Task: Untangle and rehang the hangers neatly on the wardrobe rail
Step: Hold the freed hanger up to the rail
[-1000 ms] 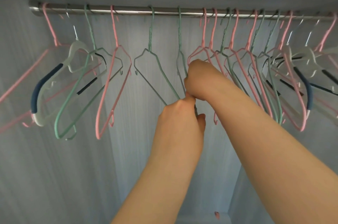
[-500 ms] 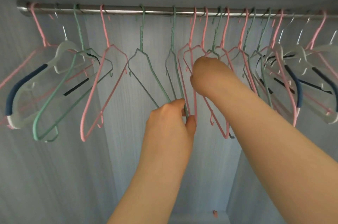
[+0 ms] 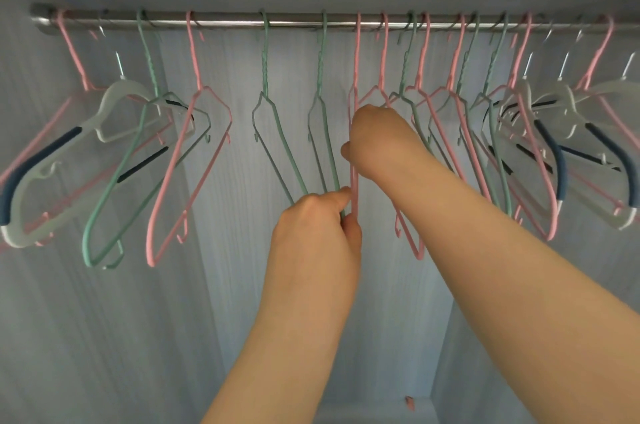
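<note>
We see the left hand (image 3: pixel 317 233) with its fingers curled, thumb and forefinger pinching the lower wires of a green hanger (image 3: pixel 320 118). The hanger hangs from the rail (image 3: pixel 225 22) above those fingers. Just above them, the right hand (image 3: pixel 375 141) curls its fingers round a pink hanger (image 3: pixel 355 70). Crowded hangers (image 3: pixel 460 132) hang right of the fingers.

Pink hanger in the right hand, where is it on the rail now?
Head view: the pink hanger is hooked midway along the rail, just right of two green hangers, gripped by the right hand.
</note>
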